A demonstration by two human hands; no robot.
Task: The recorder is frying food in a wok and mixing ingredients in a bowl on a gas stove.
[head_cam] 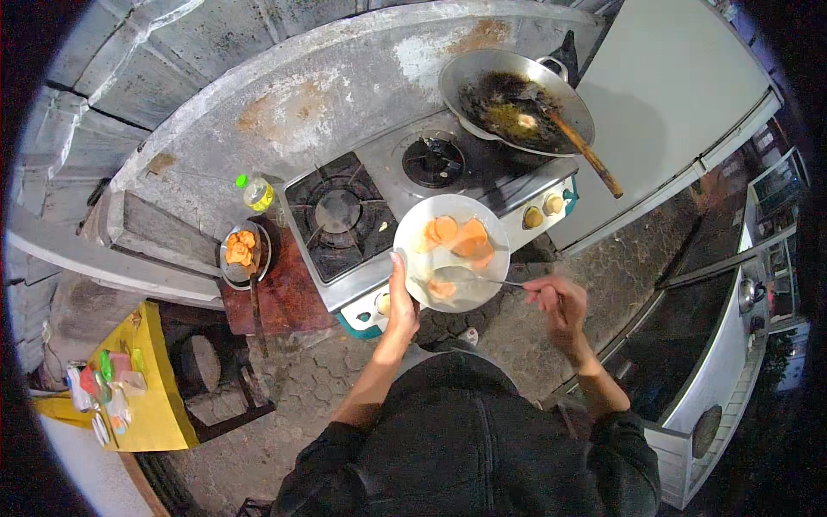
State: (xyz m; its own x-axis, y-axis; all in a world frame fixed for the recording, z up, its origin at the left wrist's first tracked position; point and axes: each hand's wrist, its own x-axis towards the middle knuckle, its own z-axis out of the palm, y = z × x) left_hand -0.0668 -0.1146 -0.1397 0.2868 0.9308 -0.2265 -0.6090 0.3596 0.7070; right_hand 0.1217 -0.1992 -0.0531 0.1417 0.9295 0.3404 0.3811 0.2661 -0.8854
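My left hand grips the left rim of a white plate, held over the stove's front edge. Several orange slices lie on it in pale liquid. A metal spoon is in my right hand, its bowl over the plate beside one slice near the lower edge. At the upper right a large wok stands on the stove, holding dark oil, a small pale piece and a spatula with a wooden handle.
A gas stove stands before me, its left burner bare. To its left are a plastic bottle with a green cap and a metal dish of orange fried pieces. A yellow-covered table holds plastic bags; a white surface lies right.
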